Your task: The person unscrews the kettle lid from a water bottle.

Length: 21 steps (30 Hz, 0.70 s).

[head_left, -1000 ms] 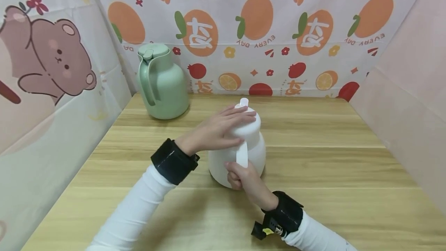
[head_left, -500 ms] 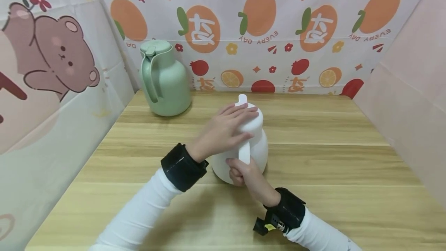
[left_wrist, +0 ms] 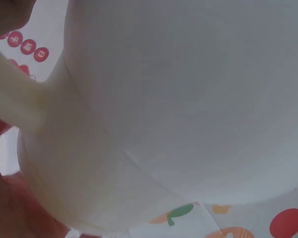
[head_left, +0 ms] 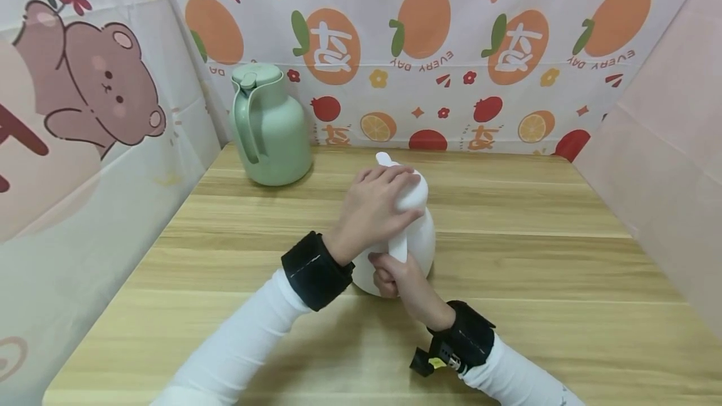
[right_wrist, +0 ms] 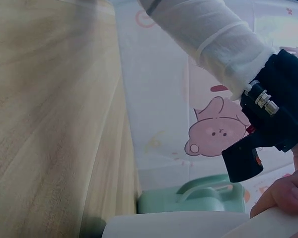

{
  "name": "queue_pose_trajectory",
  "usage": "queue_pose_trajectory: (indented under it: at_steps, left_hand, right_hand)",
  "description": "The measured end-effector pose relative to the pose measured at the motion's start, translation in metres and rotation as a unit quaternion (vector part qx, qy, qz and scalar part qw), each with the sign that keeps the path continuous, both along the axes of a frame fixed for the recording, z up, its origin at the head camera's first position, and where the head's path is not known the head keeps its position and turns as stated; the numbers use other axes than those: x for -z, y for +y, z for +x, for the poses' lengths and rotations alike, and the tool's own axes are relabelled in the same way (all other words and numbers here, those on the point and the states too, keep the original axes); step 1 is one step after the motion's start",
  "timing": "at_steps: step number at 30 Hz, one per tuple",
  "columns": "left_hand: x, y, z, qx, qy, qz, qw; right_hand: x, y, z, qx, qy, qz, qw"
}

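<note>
A white vacuum jug (head_left: 424, 237) stands on the wooden table, its handle (head_left: 398, 247) facing me. My left hand (head_left: 373, 205) grips the jug's lid (head_left: 416, 196) from above, fingers bent over the far side and thumb on the near side. A white tab (head_left: 383, 158) sticks out beyond the knuckles, angled leftward. Lower down, my right hand (head_left: 408, 287) holds the handle, fingers curled round it and thumb along it. The left wrist view is filled by the jug's white body (left_wrist: 188, 99). In the right wrist view, the right thumb (right_wrist: 288, 196) lies over the handle.
A mint-green vacuum jug (head_left: 282, 136) stands at the back left of the table (head_left: 536, 255), handle toward me. A fruit-printed cloth (head_left: 366, 99) hangs behind the table. A bear-printed cloth (head_left: 113, 93) lines the left side, and a pale cloth (head_left: 671, 124) the right.
My left hand has swung rightward over the lid, its fingers more bent than before. The lid's tab has turned from pointing away to angled left. The right hand keeps holding the handle.
</note>
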State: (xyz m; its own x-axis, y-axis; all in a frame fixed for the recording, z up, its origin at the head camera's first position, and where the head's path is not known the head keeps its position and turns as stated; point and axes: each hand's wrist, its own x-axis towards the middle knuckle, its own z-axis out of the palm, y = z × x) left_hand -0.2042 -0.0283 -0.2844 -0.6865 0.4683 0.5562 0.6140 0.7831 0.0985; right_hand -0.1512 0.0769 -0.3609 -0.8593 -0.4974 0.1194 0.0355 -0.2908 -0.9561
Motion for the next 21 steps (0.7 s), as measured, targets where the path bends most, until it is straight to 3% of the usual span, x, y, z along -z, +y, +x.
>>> queue_pose_trajectory:
  at_steps: [5,9,12,16,18,21]
  left_hand:
    - [0.003,0.007,-0.003,-0.001,-0.001,0.014,0.9999]
    - [0.005,0.005,-0.006,0.034,0.004,0.017,0.9993]
    - [0.005,-0.005,-0.013,0.110,0.002,0.024,0.9936]
    - [0.000,-0.025,-0.025,0.232,-0.020,0.018,0.9724]
    - [-0.001,-0.032,-0.031,0.266,-0.031,0.003,0.9634]
    - [-0.001,-0.038,-0.038,0.286,-0.025,-0.027,0.9576]
  right_hand:
    - [-0.001,0.001,-0.001,-0.001,0.001,-0.006,1.000]
    - [0.000,0.001,-0.001,-0.002,-0.002,-0.005,1.000]
    - [0.000,0.001,-0.001,-0.006,-0.004,0.004,1.000]
    - [0.001,0.001,-0.001,-0.011,0.000,0.016,1.000]
    - [0.001,0.001,-0.001,-0.012,0.006,0.016,1.000]
    - [0.002,0.002,-0.001,-0.013,0.011,0.013,1.000]
